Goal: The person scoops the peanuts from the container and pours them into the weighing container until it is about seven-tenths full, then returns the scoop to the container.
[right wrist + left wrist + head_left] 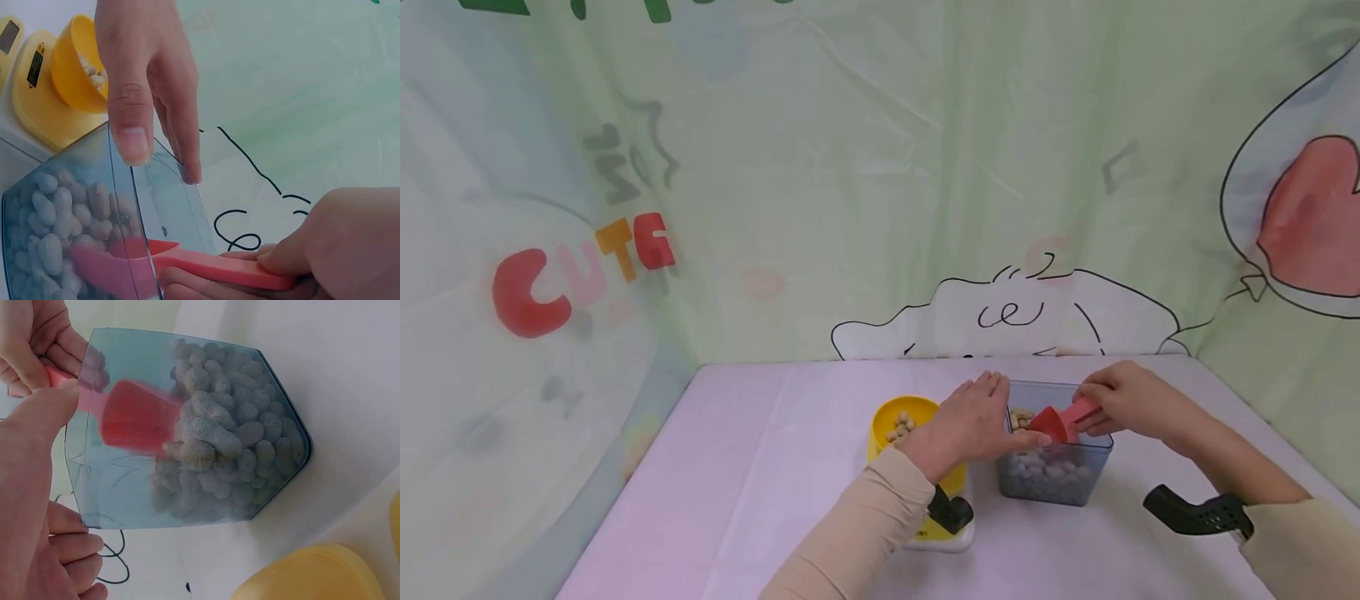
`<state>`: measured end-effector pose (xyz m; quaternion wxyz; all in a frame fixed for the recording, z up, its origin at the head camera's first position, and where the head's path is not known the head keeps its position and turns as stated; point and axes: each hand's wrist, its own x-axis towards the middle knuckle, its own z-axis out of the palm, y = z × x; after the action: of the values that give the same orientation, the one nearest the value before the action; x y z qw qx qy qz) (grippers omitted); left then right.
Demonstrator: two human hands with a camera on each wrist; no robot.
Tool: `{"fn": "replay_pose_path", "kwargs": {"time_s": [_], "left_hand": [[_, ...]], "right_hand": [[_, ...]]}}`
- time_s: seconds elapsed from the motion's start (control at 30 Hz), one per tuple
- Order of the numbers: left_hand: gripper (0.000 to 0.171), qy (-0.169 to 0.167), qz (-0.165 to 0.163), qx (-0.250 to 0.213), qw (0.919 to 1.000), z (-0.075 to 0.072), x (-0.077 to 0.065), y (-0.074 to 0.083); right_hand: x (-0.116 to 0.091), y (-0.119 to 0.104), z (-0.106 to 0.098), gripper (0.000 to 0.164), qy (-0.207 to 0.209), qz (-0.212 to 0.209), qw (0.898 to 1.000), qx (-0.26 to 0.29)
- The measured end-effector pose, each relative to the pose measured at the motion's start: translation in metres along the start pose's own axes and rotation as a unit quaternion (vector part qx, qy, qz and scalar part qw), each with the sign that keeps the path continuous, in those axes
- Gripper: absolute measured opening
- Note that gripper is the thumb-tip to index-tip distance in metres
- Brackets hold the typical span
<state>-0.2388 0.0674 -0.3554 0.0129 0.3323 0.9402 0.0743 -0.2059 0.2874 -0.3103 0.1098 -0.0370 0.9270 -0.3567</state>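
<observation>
A clear bluish plastic box [1097,460] stands on the table, partly filled with peanuts in the shell [215,428]. My left hand [964,423] holds the box at its left side, with the thumb over the near rim and the fingers along the outside. My right hand [1138,402] reaches over the right rim and grips the handle of a red scoop [222,267]. In the left wrist view, the bowl of the scoop lies inside the box against the peanuts. How many peanuts it holds is hidden.
Left of the box, a yellow bowl [67,69] with some peanuts sits on a yellow and white kitchen scale [31,106], partly behind my left forearm. A pale cloth covers the table [700,483]. A printed curtain [820,192] hangs behind the table and along its sides.
</observation>
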Motion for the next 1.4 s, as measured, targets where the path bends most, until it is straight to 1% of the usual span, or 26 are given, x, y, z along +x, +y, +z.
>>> {"fn": "replay_pose_path", "kwargs": {"time_s": [0.1, 0.2, 0.33, 0.37, 0.57, 0.63, 0.7, 0.77, 0.87, 0.93, 1.03, 1.1, 1.17, 1.3, 1.4], "left_hand": [[0.093, 0.001, -0.001, 0.004, 1.0, 0.0, 0.0, 0.001], [0.092, 0.002, -0.001, 0.01, 1.0, 0.001, 0.0, 0.001], [0.093, 0.002, 0.007, 0.015, 0.9999, 0.001, 0.0, 0.003], [0.093, 0.002, 0.008, 0.015, 0.9999, 0.0, 0.0, 0.003], [0.092, 0.004, 0.003, 0.015, 0.9999, -0.003, -0.003, 0.003], [0.093, 0.005, 0.001, 0.019, 0.9998, -0.004, -0.003, 0.003], [0.094, 0.004, -0.002, 0.023, 0.9997, -0.004, -0.002, 0.002], [0.094, 0.001, -0.005, 0.022, 0.9997, -0.005, -0.002, 0.002], [0.094, -0.003, -0.003, 0.022, 0.9998, -0.006, -0.002, 0.003], [0.094, -0.003, -0.002, 0.02, 0.9998, -0.007, -0.002, 0.003], [0.093, 0.002, -0.002, 0.026, 0.9996, -0.007, -0.003, 0.002], [0.093, 0.003, -0.004, 0.026, 0.9996, -0.007, -0.003, 0.001], [0.093, 0.001, -0.005, 0.026, 0.9997, -0.006, -0.003, 0.001], [0.094, -0.008, -0.003, 0.019, 0.9998, -0.005, -0.003, 0.002], [0.094, -0.009, -0.001, 0.015, 0.9999, -0.004, -0.003, 0.003]], "right_hand": [[0.0, 0.004, -0.001, 0.033, -0.006, -0.001, 1.0, 0.013], [0.0, 0.009, -0.003, 0.035, -0.014, -0.002, 0.999, 0.04], [-0.002, 0.012, -0.006, 0.036, -0.022, -0.005, 0.998, 0.064], [-0.002, 0.011, -0.005, 0.035, -0.026, -0.006, 0.998, 0.063], [-0.001, -0.002, 0.002, 0.03, -0.03, -0.016, 0.999, 0.011], [-0.001, -0.003, 0.004, 0.03, -0.025, -0.01, 1.0, 0.012], [-0.002, -0.001, 0.004, 0.031, -0.026, -0.006, 0.999, 0.027], [-0.003, 0.004, 0.004, 0.033, -0.027, -0.001, 0.998, 0.054], [-0.005, 0.008, 0.005, 0.035, -0.025, -0.004, 0.996, 0.08], [-0.006, 0.007, 0.007, 0.035, -0.02, -0.003, 0.996, 0.081], [-0.006, 0.003, 0.012, 0.035, -0.013, -0.009, 0.998, 0.066], [-0.006, 0.002, 0.014, 0.035, -0.012, -0.013, 0.997, 0.07], [-0.008, 0.005, 0.014, 0.036, -0.012, -0.018, 0.996, 0.085], [-0.011, 0.012, 0.011, 0.04, -0.02, -0.014, 0.991, 0.135], [-0.012, 0.014, 0.011, 0.04, -0.029, -0.013, 0.988, 0.151]]}}
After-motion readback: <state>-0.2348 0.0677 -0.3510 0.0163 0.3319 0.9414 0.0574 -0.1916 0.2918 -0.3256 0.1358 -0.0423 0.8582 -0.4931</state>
